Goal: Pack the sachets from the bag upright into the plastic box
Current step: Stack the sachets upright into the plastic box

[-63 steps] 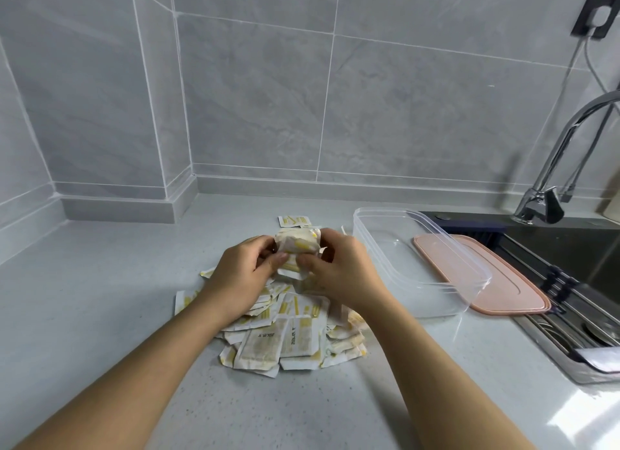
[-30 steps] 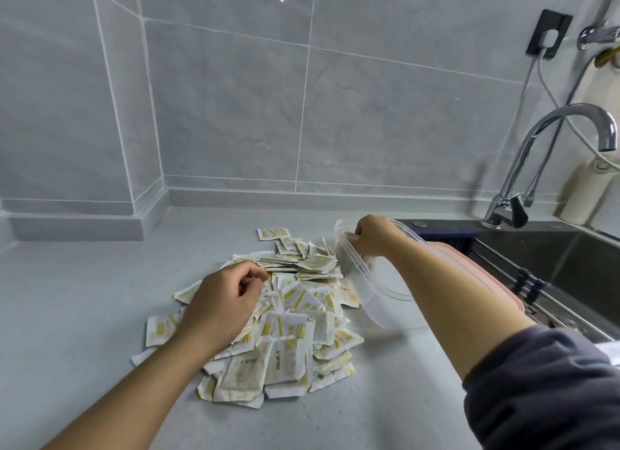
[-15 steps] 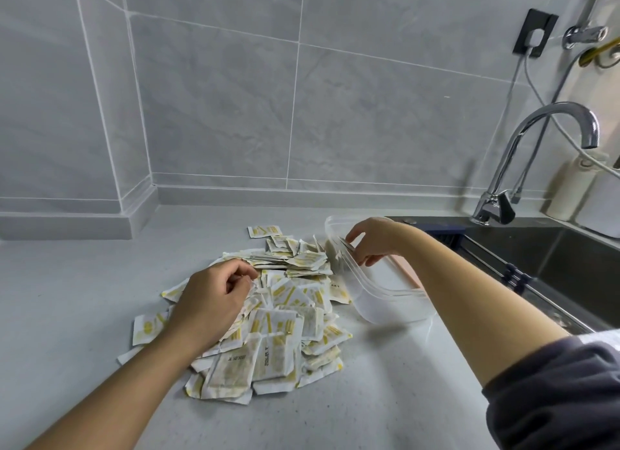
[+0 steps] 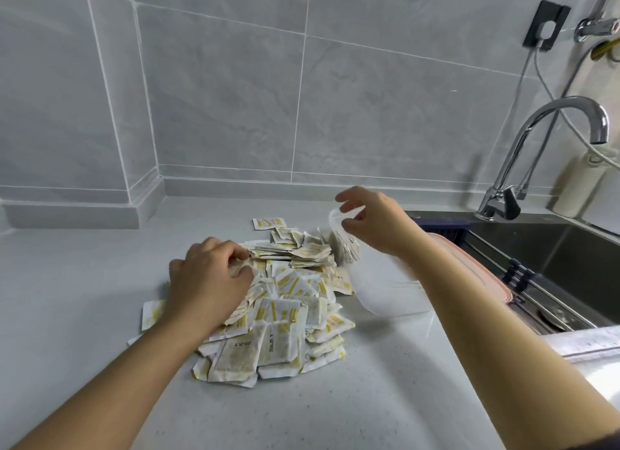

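Observation:
A loose pile of white and yellow sachets (image 4: 288, 302) lies on the grey counter. My left hand (image 4: 208, 278) rests on the pile's left side, fingers curled and pinching a sachet at the pile's top. To the right of the pile stands the clear plastic box (image 4: 392, 298), which looks tilted. A small bunch of sachets (image 4: 347, 248) stands upright at its far left end. My right hand (image 4: 372, 221) hovers just over that end with thumb and fingers apart and loosely curved, the box rim running between them. No bag is in view.
A pink lid (image 4: 469, 265) lies behind the box at the edge of the steel sink (image 4: 553, 265). The chrome faucet (image 4: 536, 131) rises at the back right. One stray sachet (image 4: 268, 222) lies behind the pile. Tiled walls close off the back and left.
My right hand carried a bunch of sachets from the pile into the box's end and has now lifted out without them. My left hand went down onto the pile and stays there.

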Available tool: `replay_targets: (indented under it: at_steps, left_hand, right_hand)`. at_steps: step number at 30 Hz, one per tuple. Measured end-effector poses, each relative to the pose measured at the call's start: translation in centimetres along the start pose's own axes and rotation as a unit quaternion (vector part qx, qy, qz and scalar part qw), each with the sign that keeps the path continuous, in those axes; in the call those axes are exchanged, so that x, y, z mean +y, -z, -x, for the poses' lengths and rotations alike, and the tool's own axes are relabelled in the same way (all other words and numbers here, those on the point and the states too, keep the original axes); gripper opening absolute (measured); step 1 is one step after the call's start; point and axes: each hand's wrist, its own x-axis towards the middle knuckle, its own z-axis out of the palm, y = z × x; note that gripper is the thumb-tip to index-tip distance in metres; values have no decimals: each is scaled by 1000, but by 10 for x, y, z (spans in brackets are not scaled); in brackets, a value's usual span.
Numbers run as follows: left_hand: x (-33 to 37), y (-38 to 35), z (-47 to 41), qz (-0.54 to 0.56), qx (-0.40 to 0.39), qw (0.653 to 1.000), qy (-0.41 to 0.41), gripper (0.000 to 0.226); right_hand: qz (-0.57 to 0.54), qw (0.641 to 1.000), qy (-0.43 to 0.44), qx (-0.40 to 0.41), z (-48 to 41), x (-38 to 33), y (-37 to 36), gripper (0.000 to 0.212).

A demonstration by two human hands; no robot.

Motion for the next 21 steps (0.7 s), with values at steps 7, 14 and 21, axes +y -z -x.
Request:
replay_targets:
  at_steps: [7,14,21]
  left_hand:
    - [-4,18,4,-273,-173,936,138,82]
    - [-1,13,8,-201,-230,943,131,96]
    - [-7,-3,-2,70,-66,994,61,33]
  right_hand:
    - [72,982,66,-162,55,-32,-23,62]
    - [156,946,77,-274,71,-45,-38,105]
    - [39,993,0,-112,49,-46,-66,27]
